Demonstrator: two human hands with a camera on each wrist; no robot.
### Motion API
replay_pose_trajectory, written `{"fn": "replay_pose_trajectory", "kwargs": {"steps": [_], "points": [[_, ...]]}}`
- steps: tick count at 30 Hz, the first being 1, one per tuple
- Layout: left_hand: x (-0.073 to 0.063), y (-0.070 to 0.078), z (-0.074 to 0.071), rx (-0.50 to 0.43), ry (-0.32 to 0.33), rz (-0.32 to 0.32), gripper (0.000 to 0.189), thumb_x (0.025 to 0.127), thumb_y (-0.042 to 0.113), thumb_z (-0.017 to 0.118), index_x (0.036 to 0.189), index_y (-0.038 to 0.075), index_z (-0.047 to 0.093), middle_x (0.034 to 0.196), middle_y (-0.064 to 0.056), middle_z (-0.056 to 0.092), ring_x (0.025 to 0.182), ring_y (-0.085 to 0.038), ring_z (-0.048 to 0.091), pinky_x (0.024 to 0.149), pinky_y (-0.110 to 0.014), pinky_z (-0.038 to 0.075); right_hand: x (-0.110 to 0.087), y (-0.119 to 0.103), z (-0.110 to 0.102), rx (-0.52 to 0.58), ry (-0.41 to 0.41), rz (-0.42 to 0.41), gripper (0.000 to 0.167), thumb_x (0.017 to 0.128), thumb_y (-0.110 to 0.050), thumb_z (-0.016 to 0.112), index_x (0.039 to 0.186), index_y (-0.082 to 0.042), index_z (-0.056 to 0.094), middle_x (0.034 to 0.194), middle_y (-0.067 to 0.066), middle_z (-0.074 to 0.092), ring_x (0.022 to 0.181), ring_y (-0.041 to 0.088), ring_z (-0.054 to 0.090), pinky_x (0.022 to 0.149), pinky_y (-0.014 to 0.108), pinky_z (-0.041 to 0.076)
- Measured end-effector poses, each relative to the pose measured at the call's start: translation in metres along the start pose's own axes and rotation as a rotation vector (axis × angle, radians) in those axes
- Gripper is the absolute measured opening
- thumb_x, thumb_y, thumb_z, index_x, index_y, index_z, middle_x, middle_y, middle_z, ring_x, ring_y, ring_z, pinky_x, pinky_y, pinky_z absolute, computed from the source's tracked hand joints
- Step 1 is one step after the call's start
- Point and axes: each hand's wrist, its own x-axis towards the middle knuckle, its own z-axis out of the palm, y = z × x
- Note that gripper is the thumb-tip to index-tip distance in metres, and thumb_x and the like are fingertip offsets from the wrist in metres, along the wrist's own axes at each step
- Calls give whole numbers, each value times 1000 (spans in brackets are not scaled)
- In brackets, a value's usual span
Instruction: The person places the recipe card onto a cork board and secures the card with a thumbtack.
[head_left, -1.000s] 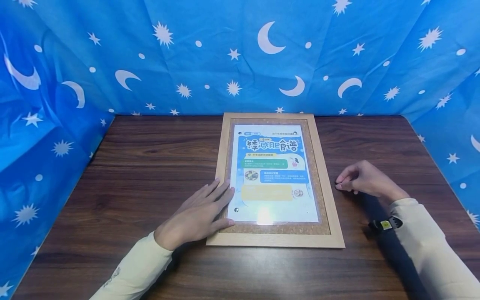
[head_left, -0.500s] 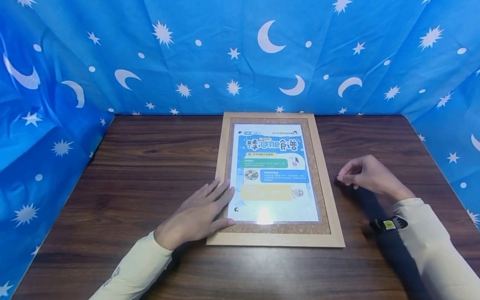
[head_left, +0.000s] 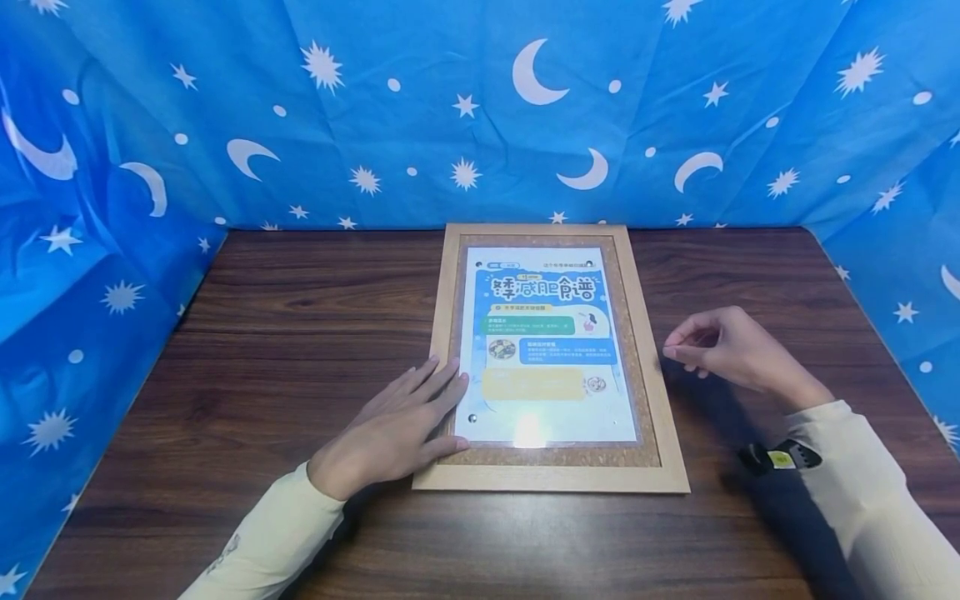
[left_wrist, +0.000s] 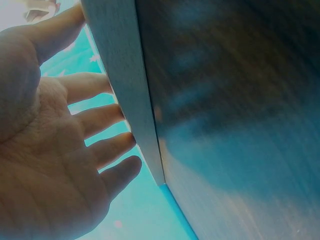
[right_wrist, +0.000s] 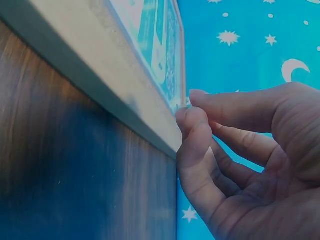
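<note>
A cork board (head_left: 551, 457) in a pale wooden frame lies on the table, bearing a printed blue-and-white poster (head_left: 551, 421) in a clear cover. Round metal thumbtacks show at its top left, top right and lower left corners, like this thumbtack (head_left: 472, 419). My left hand (head_left: 397, 425) rests with spread, straight fingers across the frame's left side, the thumb reaching the poster's lower left edge. To the right of the frame, my right hand (head_left: 731, 354) is raised, thumb and forefinger pinching a tiny thumbtack (right_wrist: 187, 105), mostly hidden by the fingertips.
The dark wood-grain table (head_left: 262, 333) extends on both sides of the frame. A blue cloth (head_left: 420, 125) with white moons and stars hangs behind and at the sides. A black strap with a yellow label (head_left: 782, 459) is on the right wrist.
My right hand has lifted from the tabletop and shifted slightly left toward the frame, still pinching the small thumbtack. My left hand and the board have stayed in place.
</note>
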Motion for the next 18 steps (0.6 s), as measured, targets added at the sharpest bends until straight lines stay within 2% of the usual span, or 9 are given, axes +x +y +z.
{"fn": "replay_pose_trajectory", "kwargs": {"steps": [5, 18], "points": [[0, 0, 0, -1, 6, 5, 76, 99, 51, 59, 156, 5, 38, 163, -18, 28, 152, -39, 18, 122, -54, 17, -2, -7, 2, 20, 8, -40, 9, 95, -9, 71, 99, -2, 74, 86, 11, 72, 72, 25, 66, 60, 35, 59], [0, 0, 0, -10, 3, 7, 76, 99, 51, 59, 156, 5, 38, 164, -18, 28, 152, -39, 18, 122, -54, 17, -7, -18, 10, 53, -29, -32, 10, 91, -4, 74, 100, 0, 73, 87, 10, 71, 72, 24, 66, 63, 36, 60]]}}
